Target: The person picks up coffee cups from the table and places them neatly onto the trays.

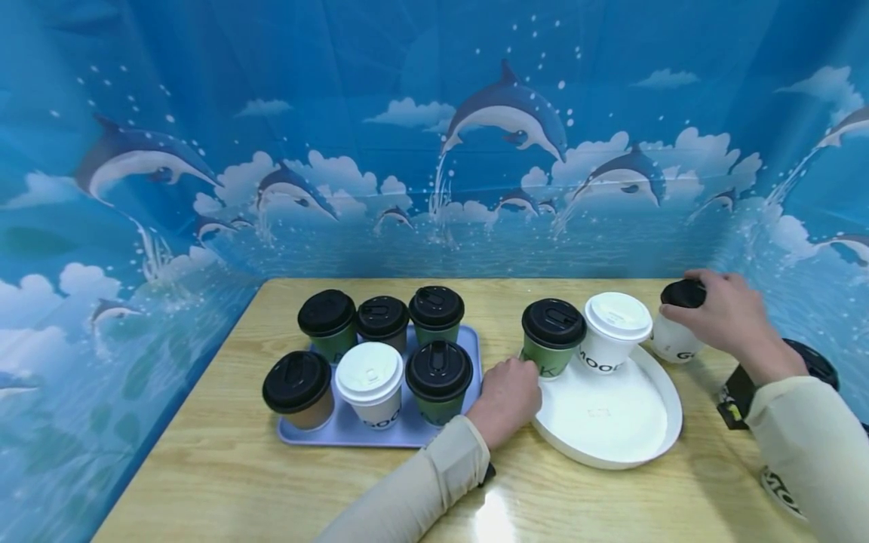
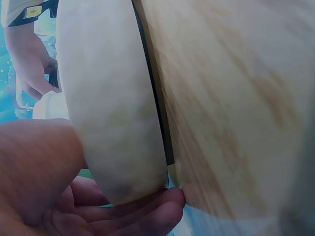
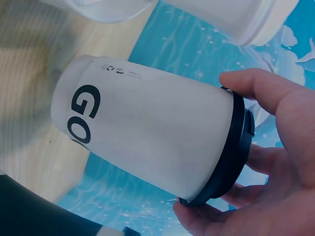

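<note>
My left hand (image 1: pixel 508 396) grips the left edge of a round white tray (image 1: pixel 604 430); in the left wrist view its fingers (image 2: pixel 142 216) curl beneath the tray's wall. At the back of that tray stand a green paper cup (image 1: pixel 543 358) with a black lid and a white paper cup (image 1: pixel 600 351) with a white lid. Just right of the tray, my right hand (image 1: pixel 736 320) holds a white coffee cup (image 3: pixel 157 123) by its black lid, thumb and fingers spread around the lid's rim. Whether its base touches the table cannot be told.
Left of the round tray lies a purple rectangular tray (image 1: pixel 339 436) bearing several lidded cups, black-lidded ones and one white-lidded cup (image 1: pixel 370 377). Beyond my right forearm shows another black lid (image 1: pixel 811 362). A lettered white cup (image 1: pixel 781 490) is partly under the right sleeve. A dolphin-print curtain backs the table.
</note>
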Demonstrator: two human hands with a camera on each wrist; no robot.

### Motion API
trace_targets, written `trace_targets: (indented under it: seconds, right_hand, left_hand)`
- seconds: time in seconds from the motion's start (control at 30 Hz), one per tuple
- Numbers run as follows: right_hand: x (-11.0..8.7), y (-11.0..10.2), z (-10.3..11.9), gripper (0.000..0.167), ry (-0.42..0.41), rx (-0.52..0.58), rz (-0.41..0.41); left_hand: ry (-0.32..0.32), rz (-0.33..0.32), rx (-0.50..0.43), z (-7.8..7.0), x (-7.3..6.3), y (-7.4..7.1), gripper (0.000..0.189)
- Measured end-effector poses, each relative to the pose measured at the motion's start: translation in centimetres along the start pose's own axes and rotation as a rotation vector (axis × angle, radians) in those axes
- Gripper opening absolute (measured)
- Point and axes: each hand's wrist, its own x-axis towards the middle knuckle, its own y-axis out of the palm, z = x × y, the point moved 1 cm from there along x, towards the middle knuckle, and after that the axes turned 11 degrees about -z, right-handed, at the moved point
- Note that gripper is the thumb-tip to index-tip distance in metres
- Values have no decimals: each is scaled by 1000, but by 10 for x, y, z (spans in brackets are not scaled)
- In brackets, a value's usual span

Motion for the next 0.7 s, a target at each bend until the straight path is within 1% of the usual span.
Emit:
trace_targets:
  seconds: [0.13, 0.33, 0.5, 0.7]
  right_hand:
    - [-3, -4, 1, 87, -7, 5, -2]
    - [-10, -10, 4, 90, -18, 15, -9]
    - [-17, -16, 7, 89, -29, 17, -18]
    - [-25, -20, 8, 87, -51, 20, -31]
  left_hand:
    - [8, -12, 1, 0, 0, 0, 15]
    - [2, -2, 6, 0, 0, 1, 15]
    - [-2, 2, 5, -1, 0, 1, 15]
    - [5, -12, 1, 1, 0, 0, 14]
